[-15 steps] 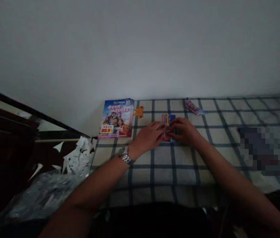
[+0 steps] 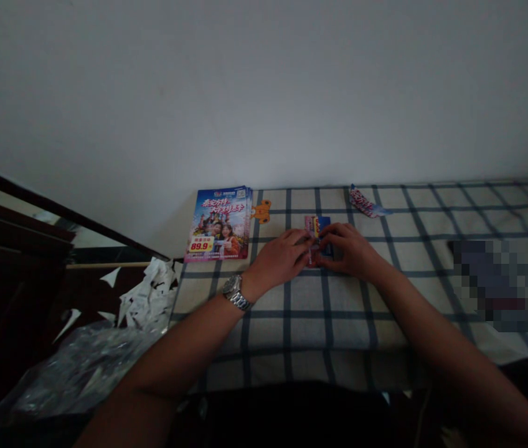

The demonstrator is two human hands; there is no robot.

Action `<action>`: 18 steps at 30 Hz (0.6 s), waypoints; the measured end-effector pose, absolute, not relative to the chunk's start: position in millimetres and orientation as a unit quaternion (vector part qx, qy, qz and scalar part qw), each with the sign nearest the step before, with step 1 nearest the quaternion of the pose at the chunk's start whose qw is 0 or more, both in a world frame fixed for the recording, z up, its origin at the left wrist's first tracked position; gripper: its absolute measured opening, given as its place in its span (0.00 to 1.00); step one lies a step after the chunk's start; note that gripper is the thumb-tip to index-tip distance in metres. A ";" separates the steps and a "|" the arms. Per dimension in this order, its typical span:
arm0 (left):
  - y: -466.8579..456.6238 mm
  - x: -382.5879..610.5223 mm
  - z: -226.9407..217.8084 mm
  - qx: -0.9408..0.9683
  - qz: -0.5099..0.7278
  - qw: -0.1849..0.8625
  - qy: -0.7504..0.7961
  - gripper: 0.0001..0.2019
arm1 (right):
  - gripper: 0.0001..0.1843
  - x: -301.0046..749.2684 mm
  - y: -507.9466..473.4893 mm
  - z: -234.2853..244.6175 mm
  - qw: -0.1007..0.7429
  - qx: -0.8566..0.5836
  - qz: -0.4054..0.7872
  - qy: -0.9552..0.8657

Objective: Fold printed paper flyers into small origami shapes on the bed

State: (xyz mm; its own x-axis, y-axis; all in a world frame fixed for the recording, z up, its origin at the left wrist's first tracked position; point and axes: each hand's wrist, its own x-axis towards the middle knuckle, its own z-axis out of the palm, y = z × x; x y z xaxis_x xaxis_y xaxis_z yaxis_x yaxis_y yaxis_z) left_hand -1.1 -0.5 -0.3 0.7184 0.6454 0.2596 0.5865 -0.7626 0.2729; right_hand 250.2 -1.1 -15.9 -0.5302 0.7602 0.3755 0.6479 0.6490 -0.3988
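A small folded piece of coloured paper (image 2: 319, 228), pink, yellow and blue, lies on the checked cloth (image 2: 339, 311). My left hand (image 2: 280, 258), with a metal watch on its wrist, pinches the paper's left side. My right hand (image 2: 348, 249) has its fingers curled onto the paper's right side. The two hands meet over the paper and hide its lower half.
A stack of colourful leaflets (image 2: 220, 223) lies at the cloth's far left by the white wall. A small orange paper figure (image 2: 261, 211) sits beside it. A folded coloured piece (image 2: 364, 202) lies farther back. Torn white paper scraps (image 2: 147, 298) and a plastic bag (image 2: 81, 367) lie left.
Both hands have shifted their fingers slightly on the folded paper; the paper sits at almost the same spot.
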 end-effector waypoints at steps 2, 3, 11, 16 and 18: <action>-0.5 -0.9 0.0 0.923 0.171 0.084 0.334 0.17 | 0.15 250.0 -2.0 -14.7 0.263 -0.404 0.106 -0.870; -0.5 -0.9 0.1 0.923 0.171 0.083 0.335 0.16 | 0.16 250.1 -2.4 -14.3 0.262 -0.403 0.107 -0.870; -0.2 -1.2 -1.8 0.923 0.168 0.081 0.336 0.17 | 0.20 251.3 -4.2 -12.9 0.256 -0.397 0.114 -0.874; -0.3 -1.2 -1.3 0.924 0.169 0.082 0.334 0.16 | 0.19 250.7 -4.6 -11.7 0.255 -0.399 0.113 -0.874; -0.6 -1.4 -0.2 0.923 0.170 0.084 0.334 0.16 | 0.19 250.6 -4.7 -11.6 0.254 -0.398 0.112 -0.874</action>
